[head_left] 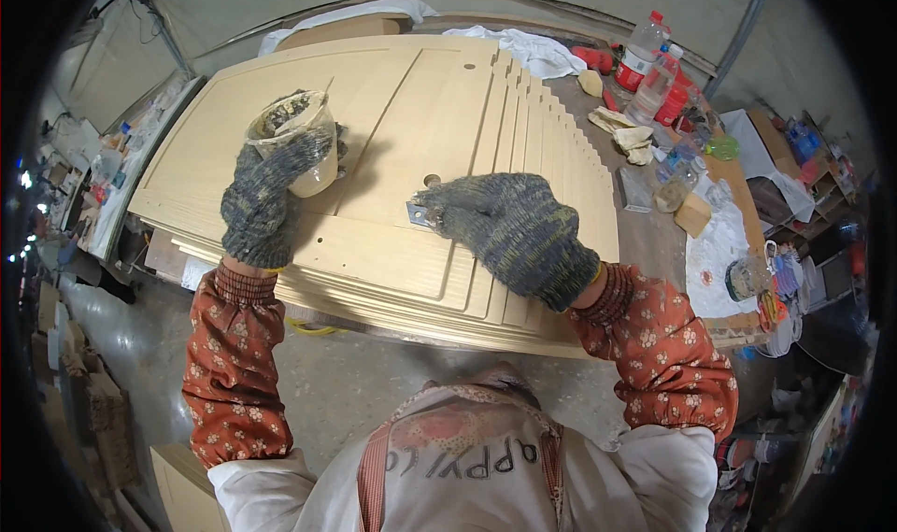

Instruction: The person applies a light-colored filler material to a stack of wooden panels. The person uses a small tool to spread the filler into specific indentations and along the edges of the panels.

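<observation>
pale wood door panels [392,158], stacked w/ stepped edges, lie flat on the desk [645,233] and fill the middle of the view. top panel has grooved recesses and a round hole [432,180] near the centre. prob stiff and heavy, awkward for one person; best taken by the long edges, not the thin routed parts.

small flat metal scraper blade [418,215] sits pinched at the fingertips of the right hand [509,228], pressed onto the top panel just below the hole. light, rigid, thin edge, could slip in a knit glove.

clear plastic cup smeared w/ beige filler paste [297,140] is wrapped by the left hand [266,191], fingers closed round its side, held above the panel's left part. light, soft-walled, squeezes easily; a stick stands in it.

both forearms come up from below in rust floral sleeves, elbows bent, wrists angled inward. bottles [649,70] and rags [626,130] lie at the desk's right.
</observation>
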